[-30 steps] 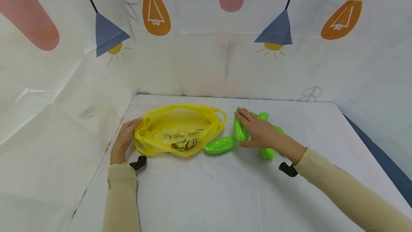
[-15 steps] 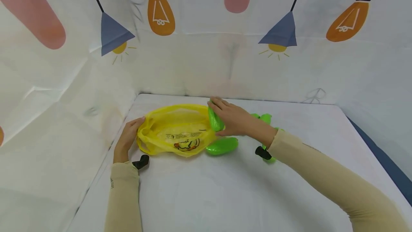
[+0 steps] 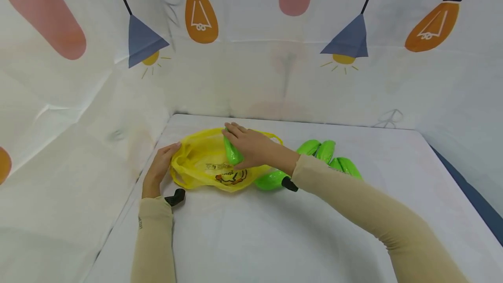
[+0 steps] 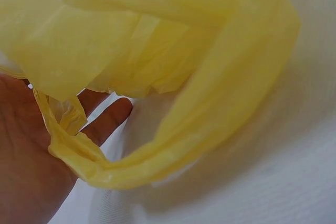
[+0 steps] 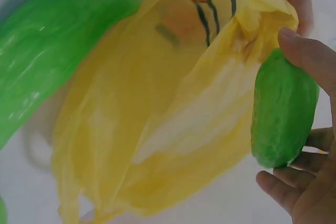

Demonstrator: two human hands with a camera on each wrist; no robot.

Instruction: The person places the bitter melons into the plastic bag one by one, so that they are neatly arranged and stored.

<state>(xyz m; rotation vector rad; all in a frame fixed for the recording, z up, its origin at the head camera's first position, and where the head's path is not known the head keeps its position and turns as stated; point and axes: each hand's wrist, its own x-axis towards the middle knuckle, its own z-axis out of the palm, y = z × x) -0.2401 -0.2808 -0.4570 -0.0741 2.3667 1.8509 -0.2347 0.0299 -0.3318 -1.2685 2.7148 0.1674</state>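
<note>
right hand point(image 3: 255, 150) grips cucumber point(image 3: 232, 152) | long axis front-to-back | over yellow bag point(image 3: 196, 160)

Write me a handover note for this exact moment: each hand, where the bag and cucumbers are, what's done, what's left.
Left hand: grips the left rim of the yellow bag, which lies on the table.
Right hand: holds one cucumber over the bag's mouth, not released.
Done: nothing can be seen inside the bag.
Left: the held cucumber; one cucumber beside the bag; a cluster of at least three further right on the table.
</note>
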